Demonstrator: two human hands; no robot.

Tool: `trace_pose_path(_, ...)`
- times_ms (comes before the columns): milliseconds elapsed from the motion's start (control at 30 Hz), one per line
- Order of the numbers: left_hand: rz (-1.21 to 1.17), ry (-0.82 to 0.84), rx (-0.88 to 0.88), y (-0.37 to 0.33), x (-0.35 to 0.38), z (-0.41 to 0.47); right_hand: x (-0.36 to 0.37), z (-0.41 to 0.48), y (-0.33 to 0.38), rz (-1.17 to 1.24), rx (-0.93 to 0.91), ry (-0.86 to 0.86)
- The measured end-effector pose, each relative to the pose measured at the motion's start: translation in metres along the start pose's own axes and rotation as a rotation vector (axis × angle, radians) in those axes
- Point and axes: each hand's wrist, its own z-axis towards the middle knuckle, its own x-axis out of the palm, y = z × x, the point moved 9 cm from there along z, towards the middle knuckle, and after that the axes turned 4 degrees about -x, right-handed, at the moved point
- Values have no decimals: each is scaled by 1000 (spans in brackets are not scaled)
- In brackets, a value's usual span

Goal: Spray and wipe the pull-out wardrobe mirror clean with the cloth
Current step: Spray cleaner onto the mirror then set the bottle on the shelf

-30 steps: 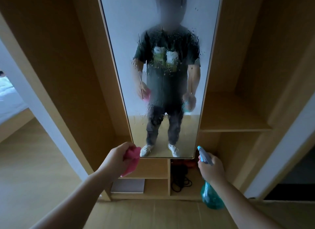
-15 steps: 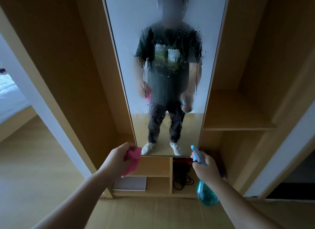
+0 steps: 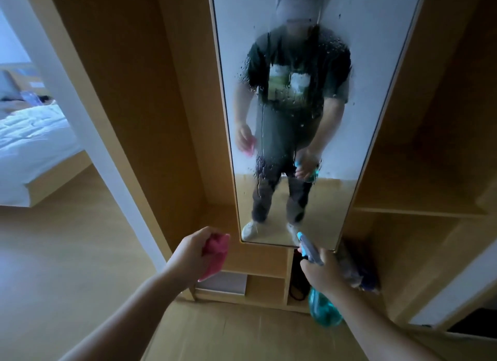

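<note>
Left grip (image 3: 192,253) is bunched tight round the pink cloth (image 3: 215,254), held low near the mirror's bottom left corner, not touching the glass. Right grip (image 3: 321,273) is wrapped on the teal spray bottle (image 3: 322,305), nozzle pointing up at the mirror (image 3: 349,32). The mirror stands upright between the wardrobe (image 3: 129,92) panels, its middle covered in droplets and runs, with shelves (image 3: 269,285) below

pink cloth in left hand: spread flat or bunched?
Bunched. The pink cloth is crumpled into a wad in the left hand's closed grip, one end hanging below the fist, off the mirror.
</note>
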Motion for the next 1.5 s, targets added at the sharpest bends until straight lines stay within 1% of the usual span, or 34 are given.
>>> trace_pose_path(167, 0, 7, -42, 22, -3, -3, 35, 8, 17, -3, -58, 95)
trace_pose_path(333, -3, 1, -69, 43, -5, -6, 61, 8, 18, 61, -19, 130)
trace_pose_path(400, -12, -12, -79, 49, -7, -7, 65, 9, 17, 62, -7, 120)
trace_pose_path(533, 1, 4, -91, 54, -6, -8, 58, 8, 18, 53, -37, 27)
trace_pose_path(600, 13, 8, -86, 53, -5, -7, 55, 8, 16, 49, -41, 24)
trace_pose_path(800, 38, 48, -65, 49, 10, -1, 70, 10, -13, 42, 20, 166)
trace_pose_path(1000, 46, 121, -87, 60, 43, 6, 82, 15, -56, 30, 114, 143)
trace_pose_path(1100, 57, 137, -84, 66, 60, 11, 83, 20, -75, 30, 118, 116)
trace_pose_path(1200, 38, 181, -83, 67, 78, 12, 88, 25, -80, -3, 96, 122)
trace_pose_path(1300, 87, 193, -68, 64, 90, 14, 92, 28, -82, -11, 79, 123)
trace_pose_path(1500, 97, 200, -70, 59, 98, 16, 85, 30, -94, 49, 142, 105)
